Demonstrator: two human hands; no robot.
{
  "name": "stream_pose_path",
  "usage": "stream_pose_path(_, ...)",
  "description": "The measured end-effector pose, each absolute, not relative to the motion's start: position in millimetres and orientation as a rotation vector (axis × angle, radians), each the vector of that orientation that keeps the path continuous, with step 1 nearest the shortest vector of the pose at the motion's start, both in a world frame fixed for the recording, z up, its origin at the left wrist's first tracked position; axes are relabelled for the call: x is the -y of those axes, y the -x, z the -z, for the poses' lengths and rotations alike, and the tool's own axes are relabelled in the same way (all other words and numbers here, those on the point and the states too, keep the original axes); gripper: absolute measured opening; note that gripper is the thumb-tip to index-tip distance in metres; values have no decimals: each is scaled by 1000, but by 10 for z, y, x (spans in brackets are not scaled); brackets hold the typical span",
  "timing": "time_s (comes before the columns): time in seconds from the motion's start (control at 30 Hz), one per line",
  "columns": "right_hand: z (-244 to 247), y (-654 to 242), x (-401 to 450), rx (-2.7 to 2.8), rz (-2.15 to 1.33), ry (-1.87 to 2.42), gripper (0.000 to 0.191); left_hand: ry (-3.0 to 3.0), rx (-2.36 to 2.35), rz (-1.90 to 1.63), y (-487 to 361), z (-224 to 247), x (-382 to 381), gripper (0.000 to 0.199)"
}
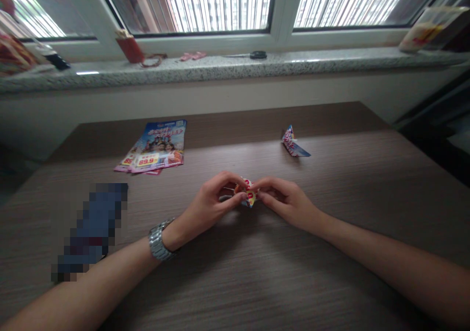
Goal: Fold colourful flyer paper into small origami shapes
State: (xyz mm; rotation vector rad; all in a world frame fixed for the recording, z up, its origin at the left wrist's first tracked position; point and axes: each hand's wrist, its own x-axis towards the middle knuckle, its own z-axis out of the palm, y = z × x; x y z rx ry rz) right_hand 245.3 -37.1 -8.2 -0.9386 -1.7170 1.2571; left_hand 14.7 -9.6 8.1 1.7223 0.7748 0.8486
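A small folded piece of colourful printed paper [250, 197] is held between my two hands above the middle of the table. My left hand [216, 197], with a metal watch on its wrist, pinches the paper's left side between thumb and fingers. From the right, my right hand [287, 202] grips the other side with thumb and index finger. Another folded paper shape [291, 142] stands farther back on the right. Printed flyers [161, 145] lie overlapping at the back left.
On the wooden table [220, 282], a pixelated dark blue object [96, 218] lies beside my left forearm. Behind it runs a stone windowsill [220, 70] with a red box [130, 48], pink items [193, 56] and dark-handled scissors [257, 55].
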Motion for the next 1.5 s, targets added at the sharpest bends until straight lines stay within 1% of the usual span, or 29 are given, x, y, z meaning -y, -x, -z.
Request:
stream_pose_path(0.07,89,-2430,378,1644,-1324,934,19,-1747,-769,-856,-146,-86,98,18)
stream_pose_path(0.23,95,-2367,391,1548,-1410,965,37,-1803,-728,-905,-143,-84,113,12)
stream_pose_path(0.33,91,-2349,408,1569,-1434,1018,42,-1850,-730,-909,-141,-82,127,10)
stream_pose_path(0.5,87,-2355,420,1583,-1444,1052,38,-1867,-712,-905,-136,-72,145,11)
stream_pose_path(0.57,79,-2360,418,1600,-1428,1047,35,-1839,-713,-898,-137,-62,149,17)
stream_pose_path(0.67,63,-2362,420,1617,-1414,1049,33,-1768,-737,-890,-139,-58,153,34)
stream_pose_path(0.73,56,-2360,426,1633,-1398,1073,33,-1730,-776,-882,-139,-70,152,38)
stream_pose_path(0.83,56,-2360,435,1669,-1375,1093,30,-1721,-848,-845,-138,-105,147,28)
stream_pose_path(0.9,58,-2364,437,1696,-1364,1099,29,-1728,-873,-823,-140,-130,140,24)
stream_pose_path(1.1,65,-2370,416,1699,-1310,1120,28,-1697,-886,-836,-135,-136,109,22)
stream_pose_path(1.3,65,-2368,409,1676,-1392,1090,21,-1681,-900,-853,-117,-114,105,22)
stream_pose_path(1.5,35,-2378,407,1754,-1297,1142,22,-1678,-905,-836,-153,-164,117,23)
